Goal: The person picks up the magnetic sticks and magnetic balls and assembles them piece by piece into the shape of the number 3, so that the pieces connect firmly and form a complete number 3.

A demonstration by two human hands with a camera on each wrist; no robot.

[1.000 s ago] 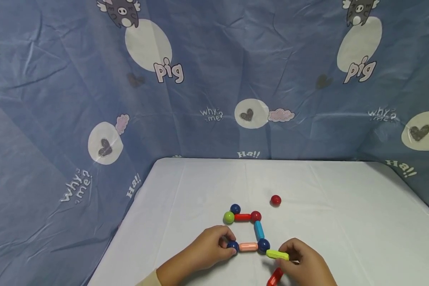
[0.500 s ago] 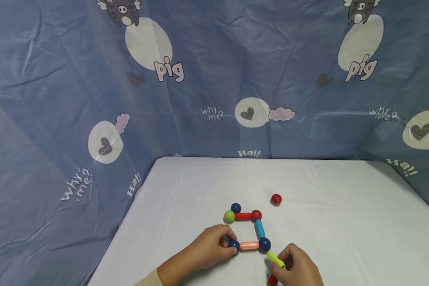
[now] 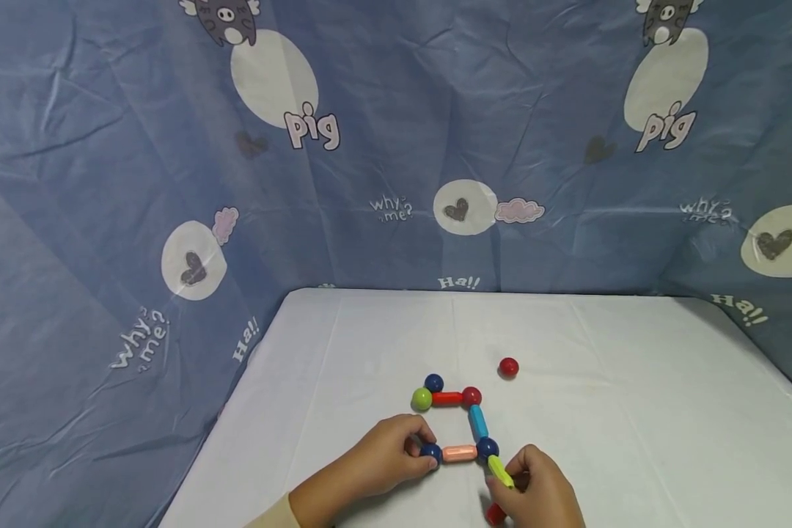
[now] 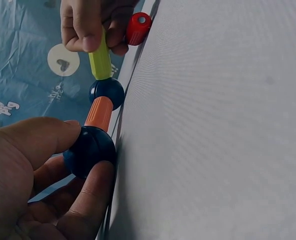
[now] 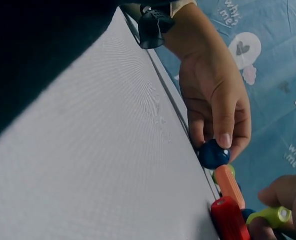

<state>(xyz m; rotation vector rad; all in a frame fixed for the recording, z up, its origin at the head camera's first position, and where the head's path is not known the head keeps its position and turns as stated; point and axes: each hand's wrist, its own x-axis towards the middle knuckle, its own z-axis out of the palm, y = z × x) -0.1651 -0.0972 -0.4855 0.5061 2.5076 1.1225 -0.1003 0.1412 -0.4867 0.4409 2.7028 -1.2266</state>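
My left hand pinches a dark blue ball at the left end of an orange magnetic rod. That rod runs to a second dark blue ball. With thumb and fingers my right hand pinches a yellow-green rod, whose far end meets this second ball. A light blue rod leads from the ball back to a red ball. From there a red rod joins a green ball, with another dark blue ball against it.
A loose red ball lies behind the joined pieces. Another red rod lies beside my right hand, partly hidden by it in the head view. White cloth covers the table, and a blue printed curtain hangs behind.
The yellow-green rod has swung from nearly level to slanting toward me, its end now at the blue ball. My right hand has shifted left with it; my left hand stays put.
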